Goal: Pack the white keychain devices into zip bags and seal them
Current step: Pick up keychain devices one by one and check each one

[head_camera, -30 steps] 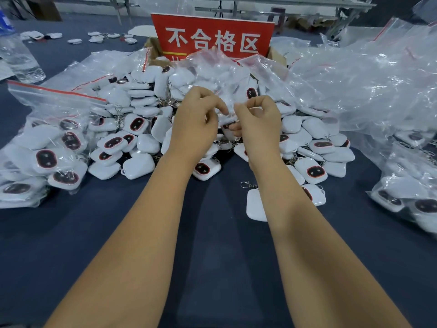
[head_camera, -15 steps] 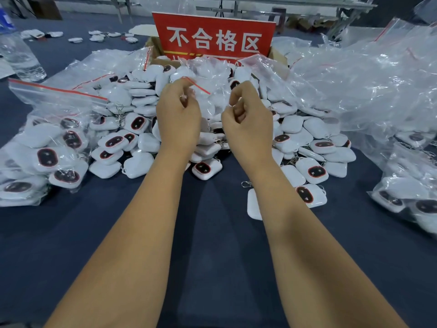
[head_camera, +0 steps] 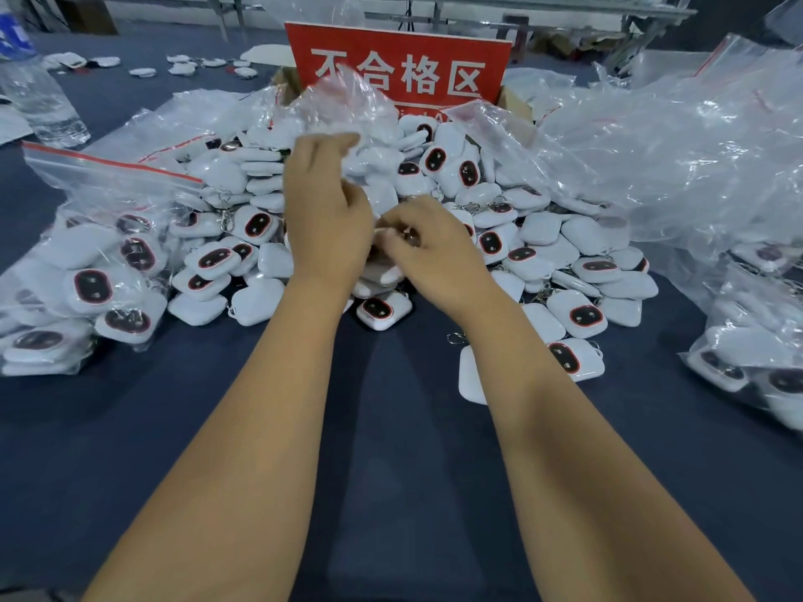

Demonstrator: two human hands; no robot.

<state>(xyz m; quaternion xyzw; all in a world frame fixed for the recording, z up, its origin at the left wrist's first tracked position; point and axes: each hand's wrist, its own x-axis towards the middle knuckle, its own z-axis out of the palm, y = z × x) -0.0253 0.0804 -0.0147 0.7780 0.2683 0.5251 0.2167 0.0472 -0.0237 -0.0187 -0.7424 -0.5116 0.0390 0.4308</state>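
- Your left hand (head_camera: 323, 210) is at centre frame, raised over the pile of white keychain devices (head_camera: 434, 202). Its fingers (head_camera: 330, 145) pinch together on a clear zip bag (head_camera: 343, 106), which stands up blurred in front of the red sign (head_camera: 397, 63).
- Your right hand (head_camera: 434, 249) sits just right of the left and lower, touching it at the knuckles. Its fingers (head_camera: 393, 223) are curled in tight on something small and metallic; you cannot tell from this view what it is.
- The pile spreads across the middle of the dark blue counter (head_camera: 391, 427), devices lying face up and face down, several with key rings showing.
- Left of frame: a filled bag (head_camera: 82, 271) with a red zip strip, lying on the counter.
- Right of frame: a heap of clear bags (head_camera: 673, 158), with filled ones below it at the right edge.
- Upper left: a clear water bottle (head_camera: 39, 93) stands upright; a few loose devices lie scattered behind it.
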